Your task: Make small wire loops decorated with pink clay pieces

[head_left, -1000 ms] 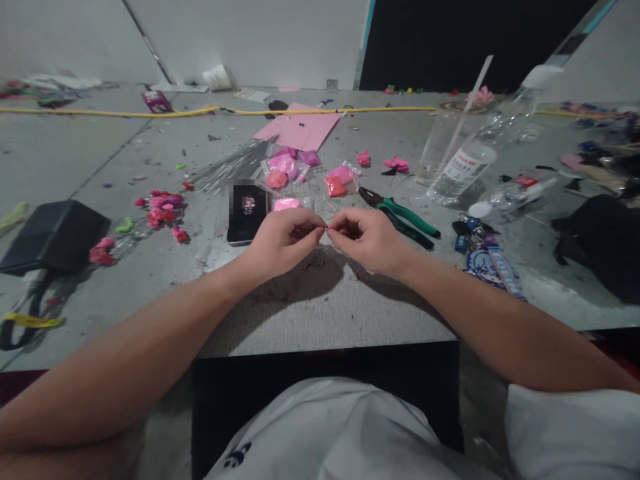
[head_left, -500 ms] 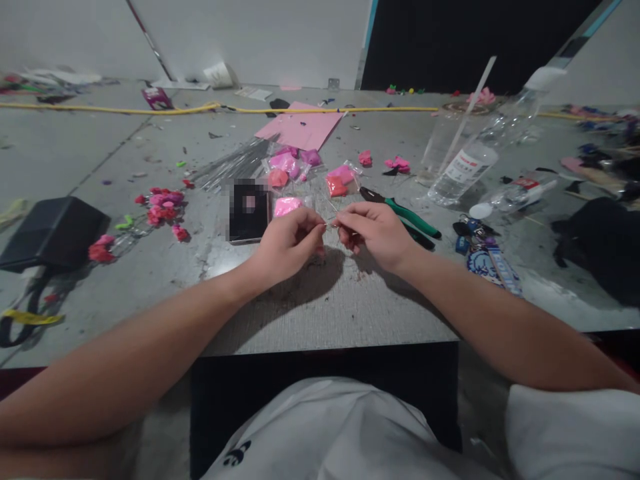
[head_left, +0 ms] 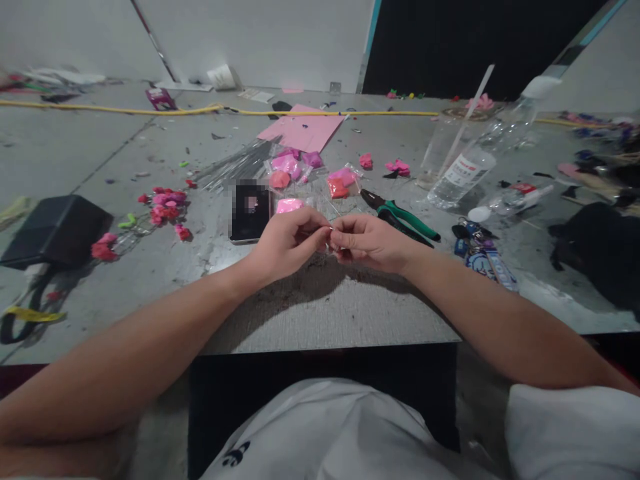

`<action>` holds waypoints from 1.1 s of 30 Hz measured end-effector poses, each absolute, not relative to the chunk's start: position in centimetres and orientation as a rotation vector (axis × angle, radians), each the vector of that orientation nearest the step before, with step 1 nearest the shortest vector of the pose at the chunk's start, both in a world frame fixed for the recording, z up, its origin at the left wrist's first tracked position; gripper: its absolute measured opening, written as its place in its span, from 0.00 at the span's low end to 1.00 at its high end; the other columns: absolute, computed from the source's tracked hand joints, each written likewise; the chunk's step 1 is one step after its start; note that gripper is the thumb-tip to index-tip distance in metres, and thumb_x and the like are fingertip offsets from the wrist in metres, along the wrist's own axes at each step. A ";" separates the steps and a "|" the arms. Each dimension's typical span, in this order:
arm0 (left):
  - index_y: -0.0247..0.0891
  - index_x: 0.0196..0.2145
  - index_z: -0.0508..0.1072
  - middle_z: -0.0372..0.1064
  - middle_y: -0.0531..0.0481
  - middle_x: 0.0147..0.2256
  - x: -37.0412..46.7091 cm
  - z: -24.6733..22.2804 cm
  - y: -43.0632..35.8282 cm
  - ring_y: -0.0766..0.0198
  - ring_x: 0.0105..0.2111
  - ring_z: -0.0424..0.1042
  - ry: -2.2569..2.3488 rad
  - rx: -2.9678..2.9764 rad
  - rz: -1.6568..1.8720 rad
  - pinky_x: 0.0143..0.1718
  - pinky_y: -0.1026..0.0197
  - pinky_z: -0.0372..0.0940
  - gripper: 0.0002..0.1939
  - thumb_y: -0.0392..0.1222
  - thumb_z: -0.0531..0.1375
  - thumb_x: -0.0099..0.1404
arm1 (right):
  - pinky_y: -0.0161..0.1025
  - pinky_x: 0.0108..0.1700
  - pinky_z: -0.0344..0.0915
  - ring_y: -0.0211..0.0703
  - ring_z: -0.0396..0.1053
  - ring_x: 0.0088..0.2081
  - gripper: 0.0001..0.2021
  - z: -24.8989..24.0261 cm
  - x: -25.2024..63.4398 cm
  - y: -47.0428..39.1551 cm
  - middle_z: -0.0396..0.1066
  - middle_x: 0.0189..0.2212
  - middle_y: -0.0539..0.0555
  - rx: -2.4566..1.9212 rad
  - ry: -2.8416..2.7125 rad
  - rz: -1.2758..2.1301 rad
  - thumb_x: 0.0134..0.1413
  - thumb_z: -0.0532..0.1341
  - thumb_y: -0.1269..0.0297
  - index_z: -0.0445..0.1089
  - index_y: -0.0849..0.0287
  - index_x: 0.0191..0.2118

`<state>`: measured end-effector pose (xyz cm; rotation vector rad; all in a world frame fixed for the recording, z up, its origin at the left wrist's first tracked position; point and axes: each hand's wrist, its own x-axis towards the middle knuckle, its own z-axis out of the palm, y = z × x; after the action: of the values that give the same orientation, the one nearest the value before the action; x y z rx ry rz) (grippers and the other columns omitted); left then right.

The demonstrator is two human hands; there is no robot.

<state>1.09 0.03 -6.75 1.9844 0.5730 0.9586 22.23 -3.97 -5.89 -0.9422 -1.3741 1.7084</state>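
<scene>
My left hand [head_left: 290,245] and my right hand [head_left: 373,241] meet fingertip to fingertip just above the table. Both are closed in a pinch on a thin wire [head_left: 331,230], of which only a tiny bit shows between the fingers. Pliers with green handles [head_left: 407,220] lie just beyond my right hand. Behind my left hand is a pink clay packet [head_left: 290,205], with a black phone-like device [head_left: 250,212] beside it. A bundle of thin silvery wires [head_left: 237,163] lies farther back.
Pink and red clay flowers [head_left: 167,205] and a black box [head_left: 53,230] are at left. A clear bottle [head_left: 463,175], a plastic cup [head_left: 435,143] and keychains [head_left: 483,257] stand or lie at right. A yellow cord [head_left: 310,112] crosses the back by pink paper [head_left: 310,130].
My hands have come closer together at the fingertips. My right hand has turned and lowered slightly, and its upright wire is less visible now. The view has shifted a little.
</scene>
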 end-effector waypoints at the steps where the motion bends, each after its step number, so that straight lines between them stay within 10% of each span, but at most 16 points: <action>1: 0.36 0.39 0.75 0.77 0.50 0.30 1.1 -6.8 0.0 0.67 0.28 0.78 0.597 1.973 0.961 0.28 0.67 0.70 0.05 0.40 0.63 0.72 | 0.36 0.30 0.60 0.37 0.64 0.27 0.23 -6.0 22.2 -4.0 0.67 0.24 0.46 -0.956 -1.428 1.641 0.56 0.75 0.44 0.70 0.57 0.31; 7: 0.36 0.37 0.73 0.75 0.51 0.29 1.2 -7.1 0.5 0.66 0.27 0.78 0.728 1.778 0.896 0.29 0.66 0.71 0.06 0.40 0.65 0.70 | 0.37 0.28 0.55 0.36 0.61 0.26 0.21 -6.6 21.9 -3.8 0.67 0.23 0.46 -1.182 -1.642 1.085 0.57 0.74 0.46 0.68 0.57 0.31; 17: 0.36 0.32 0.73 0.72 0.52 0.28 1.7 -7.1 0.7 0.68 0.28 0.73 0.653 1.453 0.914 0.35 0.64 0.71 0.10 0.41 0.69 0.69 | 0.36 0.35 0.70 0.37 0.72 0.32 0.18 -7.2 22.1 -3.2 0.77 0.33 0.49 -0.850 -1.316 1.610 0.51 0.79 0.57 0.72 0.58 0.37; 33: 0.37 0.29 0.71 0.72 0.53 0.22 1.8 -6.9 0.0 0.68 0.23 0.71 0.743 1.547 0.785 0.28 0.64 0.64 0.17 0.48 0.70 0.68 | 0.38 0.30 0.58 0.36 0.62 0.25 0.08 -6.8 21.1 -4.2 0.66 0.23 0.44 -1.451 -1.584 0.779 0.50 0.67 0.72 0.67 0.56 0.31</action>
<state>1.77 -0.01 -6.87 1.5470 0.7433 0.7851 21.08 -4.19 -6.83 -1.4515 -1.5837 0.7789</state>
